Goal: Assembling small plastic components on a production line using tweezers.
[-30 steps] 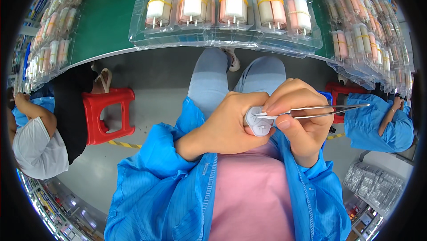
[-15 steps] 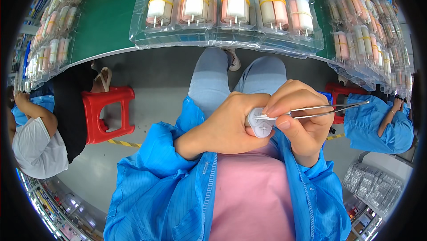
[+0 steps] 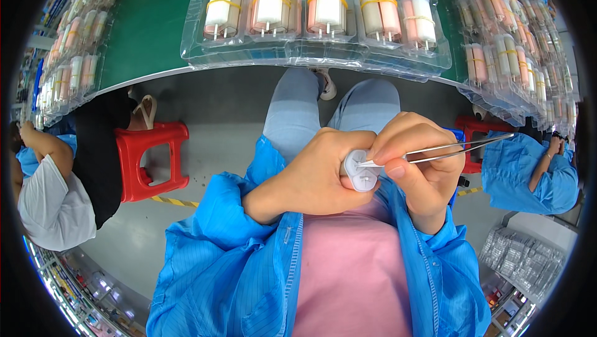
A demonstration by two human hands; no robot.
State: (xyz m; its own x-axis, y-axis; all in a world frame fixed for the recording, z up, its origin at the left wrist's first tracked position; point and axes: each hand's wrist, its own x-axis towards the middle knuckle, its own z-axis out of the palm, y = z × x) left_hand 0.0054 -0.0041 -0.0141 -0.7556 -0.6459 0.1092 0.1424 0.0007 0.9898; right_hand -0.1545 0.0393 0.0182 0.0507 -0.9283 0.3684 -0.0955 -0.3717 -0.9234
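My left hand (image 3: 311,178) is wrapped round a tube bundle, most of which is hidden in the fist. Its white three-lobed end cap (image 3: 362,183) faces up past the thumb, with small slots or pins on it. In my right hand (image 3: 423,163) a pair of metal tweezers (image 3: 497,138) is pinched between thumb and fingers. The pale tips of the tweezers point left and rest at the cap's upper part; whether they grip anything there is too small to tell. Both hands are close together above my lap.
Ahead on the green table (image 3: 149,26) stands a clear plastic tray (image 3: 249,57) of banded white, pink and grey tube bundles. More loaded trays (image 3: 516,88) are stacked at both sides. A red stool (image 3: 152,156) stands left. People sit at either side. Clear packs (image 3: 522,256) lie lower right.
The end cap has tilted slightly and shifted a little left in my left hand. The tweezers' rear end has dipped slightly left. Both grips stay the same.
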